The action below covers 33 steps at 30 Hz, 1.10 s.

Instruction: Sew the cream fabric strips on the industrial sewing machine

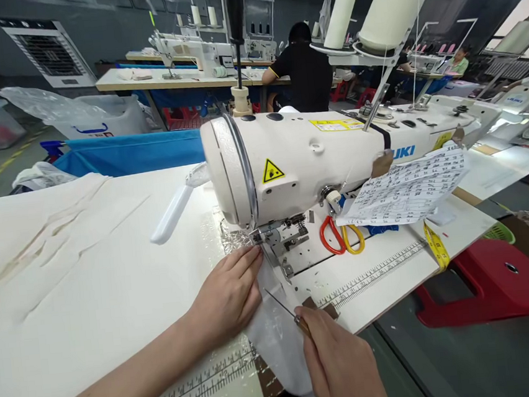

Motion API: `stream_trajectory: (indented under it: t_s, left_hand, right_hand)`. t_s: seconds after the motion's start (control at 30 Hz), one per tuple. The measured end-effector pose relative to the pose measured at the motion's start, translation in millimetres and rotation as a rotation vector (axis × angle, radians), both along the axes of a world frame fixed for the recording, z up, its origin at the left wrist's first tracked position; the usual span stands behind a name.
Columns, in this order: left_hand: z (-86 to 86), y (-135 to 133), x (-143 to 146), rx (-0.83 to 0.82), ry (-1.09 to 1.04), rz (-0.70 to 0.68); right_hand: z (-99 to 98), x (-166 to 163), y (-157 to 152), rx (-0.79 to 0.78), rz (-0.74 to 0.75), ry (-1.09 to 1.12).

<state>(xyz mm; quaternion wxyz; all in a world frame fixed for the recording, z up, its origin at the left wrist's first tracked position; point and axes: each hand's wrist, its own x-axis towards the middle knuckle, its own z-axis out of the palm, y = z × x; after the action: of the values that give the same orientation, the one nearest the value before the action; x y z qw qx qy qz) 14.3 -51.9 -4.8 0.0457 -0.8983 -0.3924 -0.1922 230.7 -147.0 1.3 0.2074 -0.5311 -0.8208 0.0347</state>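
A piece of thin white fabric [278, 341] hangs from the needle area of a white sewing machine [288, 152] down over the table's front edge. Close beside the presser foot [268, 235], my left hand [228, 286] has its fingers curled together on the fabric's upper left edge. My right hand [340, 359] grips the wooden handle of an awl [281, 303]. The awl's thin metal tip points up and left across the fabric, a little below the left fingers. Exactly how the left fingertips pinch the cloth is partly hidden.
Scissors with red and yellow handles [343, 234] lie right of the needle area, below a handwritten sheet [408, 188]. A yellow tape measure [436, 245] hangs over the table edge near a red stool [497, 282]. Cream cloth [29, 240] lies left. A person [303, 64] sits beyond.
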Motion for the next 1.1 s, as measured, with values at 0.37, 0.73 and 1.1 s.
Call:
stream_trajectory:
  t_s: [0.37, 0.73, 1.1]
  left_hand:
    - [8.5, -10, 9, 0.052, 0.107, 0.076]
    - [7.8, -19, 10, 0.057, 0.075, 0.049]
    - [7.4, -14, 8, 0.037, 0.007, 0.036]
  right_hand:
    - [9.7, -10, 14, 0.036, -0.045, -0.035]
    - [15.1, -18, 20, 0.004, -0.025, -0.019]
    - [13.1, -26, 29, -0.036, -0.031, -0.041]
